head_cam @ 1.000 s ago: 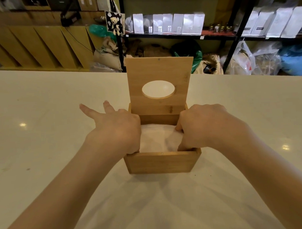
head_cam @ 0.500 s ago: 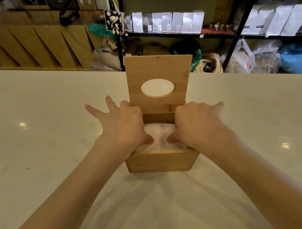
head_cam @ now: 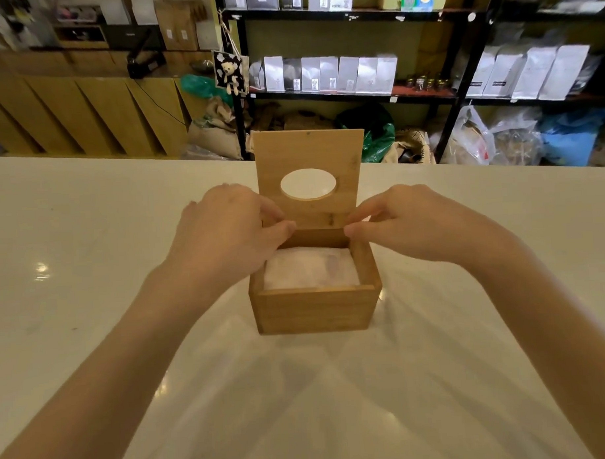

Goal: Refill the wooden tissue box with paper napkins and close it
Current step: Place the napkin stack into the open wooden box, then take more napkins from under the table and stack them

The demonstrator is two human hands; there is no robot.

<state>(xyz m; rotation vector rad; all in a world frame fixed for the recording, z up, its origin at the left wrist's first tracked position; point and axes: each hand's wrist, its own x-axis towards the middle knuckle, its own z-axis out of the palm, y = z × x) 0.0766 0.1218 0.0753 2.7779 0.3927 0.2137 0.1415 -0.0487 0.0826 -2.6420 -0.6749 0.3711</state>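
Observation:
The wooden tissue box (head_cam: 314,311) stands on the white table (head_cam: 89,243) in front of me. Its hinged lid (head_cam: 308,150), with an oval hole, stands upright at the back. White paper napkins (head_cam: 309,270) lie inside, a little below the rim. My left hand (head_cam: 225,232) is at the lid's lower left edge, with the thumb in front and the fingers at the edge. My right hand (head_cam: 414,222) mirrors it at the lower right edge. Both hands seem to pinch the lid near the hinge, above the napkins.
Beyond the table's far edge stand black shelves (head_cam: 451,97) with white pouches (head_cam: 326,74) and jars. Sacks and plastic bags (head_cam: 476,137) lie on the floor below them. Wooden panels (head_cam: 84,116) fill the back left.
Both hands have lifted off the napkins and moved back to the lid's lower corners. The napkins now lie uncovered in the box. The view tilted up slightly.

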